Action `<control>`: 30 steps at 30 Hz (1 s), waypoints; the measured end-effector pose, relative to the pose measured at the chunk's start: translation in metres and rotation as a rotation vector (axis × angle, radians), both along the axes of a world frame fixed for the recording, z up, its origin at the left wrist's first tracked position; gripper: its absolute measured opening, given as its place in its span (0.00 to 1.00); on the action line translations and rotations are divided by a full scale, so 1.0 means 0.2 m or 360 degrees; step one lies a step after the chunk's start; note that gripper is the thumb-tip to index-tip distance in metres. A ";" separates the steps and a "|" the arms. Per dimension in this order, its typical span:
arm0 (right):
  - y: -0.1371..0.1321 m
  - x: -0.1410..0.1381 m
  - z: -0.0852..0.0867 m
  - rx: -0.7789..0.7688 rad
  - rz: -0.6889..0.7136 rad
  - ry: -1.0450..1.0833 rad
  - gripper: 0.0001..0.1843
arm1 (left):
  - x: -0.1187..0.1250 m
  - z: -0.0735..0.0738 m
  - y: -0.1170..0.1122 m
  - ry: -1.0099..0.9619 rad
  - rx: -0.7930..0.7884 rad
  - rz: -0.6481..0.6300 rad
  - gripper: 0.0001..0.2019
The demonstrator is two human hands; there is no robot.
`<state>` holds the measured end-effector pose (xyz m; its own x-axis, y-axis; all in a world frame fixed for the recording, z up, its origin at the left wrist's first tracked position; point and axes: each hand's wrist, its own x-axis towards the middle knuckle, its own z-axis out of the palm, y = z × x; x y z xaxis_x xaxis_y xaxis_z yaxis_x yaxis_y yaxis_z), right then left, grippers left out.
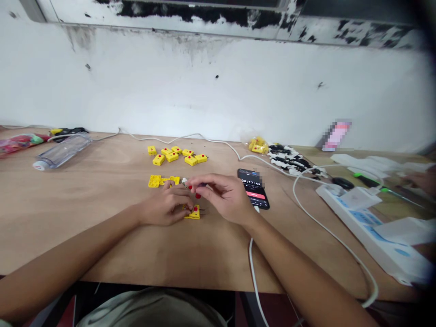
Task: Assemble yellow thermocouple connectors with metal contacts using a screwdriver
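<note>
My left hand [166, 204] rests on the wooden table [85, 218], its fingers closed on a small yellow connector part [194, 212] lying flat. My right hand [223, 194] hovers just right of it, its fingertips pinched on a thin dark tool [201, 185] whose tip points at that part. Two open yellow connector halves [162, 181] lie just behind my left hand. Several closed yellow connectors [177, 155] sit in a loose cluster farther back.
A phone [254, 194] showing a timer lies right of my right hand, with a white cable [254, 268] running off the front edge. A white power strip [368, 227], black-and-white plugs [289, 161], a clear bottle [63, 150] and another person's hand [422, 179] are around.
</note>
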<state>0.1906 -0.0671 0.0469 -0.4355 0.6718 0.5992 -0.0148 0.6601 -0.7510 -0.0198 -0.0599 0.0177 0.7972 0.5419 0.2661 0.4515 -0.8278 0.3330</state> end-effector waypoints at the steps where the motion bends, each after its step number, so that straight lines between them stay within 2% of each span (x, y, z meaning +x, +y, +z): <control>1: -0.01 0.00 0.01 -0.0060 0.0052 -0.0040 0.11 | 0.00 0.00 0.00 0.0018 -0.0016 0.0019 0.06; 3: -0.02 0.01 0.02 -0.0083 0.0150 -0.0096 0.14 | 0.00 0.00 0.00 0.0037 -0.0024 0.0048 0.06; 5: -0.02 0.02 0.03 0.0024 0.0186 -0.0120 0.15 | 0.00 0.00 0.00 0.0050 -0.0030 0.0039 0.06; 9: -0.01 0.01 0.04 0.0372 0.0000 -0.0202 0.09 | 0.01 0.01 0.02 0.0101 -0.0009 -0.0006 0.05; 12: 0.00 0.00 0.03 0.0460 -0.0105 -0.0223 0.13 | 0.02 0.03 0.01 0.0191 0.0020 -0.0016 0.05; 15: 0.01 0.02 0.02 0.0409 -0.0136 -0.0121 0.18 | 0.03 0.04 0.00 0.0269 0.0065 -0.0007 0.06; 20: 0.05 0.05 0.03 0.0184 -0.0399 0.0268 0.14 | 0.01 0.08 0.01 0.0200 0.0013 0.0017 0.07; 23: 0.08 0.06 0.01 0.0078 -0.0507 0.0359 0.13 | -0.04 0.10 0.05 0.0163 -0.0027 0.0085 0.07; 26: 0.10 0.06 -0.01 0.0033 -0.0481 0.0339 0.14 | -0.08 0.06 0.09 0.0250 -0.0027 0.0135 0.07; 30: 0.10 0.05 -0.05 0.0101 -0.0405 0.0206 0.15 | -0.08 0.00 0.11 0.0345 0.0067 0.0139 0.08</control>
<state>0.2005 -0.0465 0.0374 -0.1750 0.7089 0.6833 0.0639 0.7007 -0.7106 -0.0358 -0.0374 0.0182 0.7885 0.6036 0.1178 0.5794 -0.7934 0.1867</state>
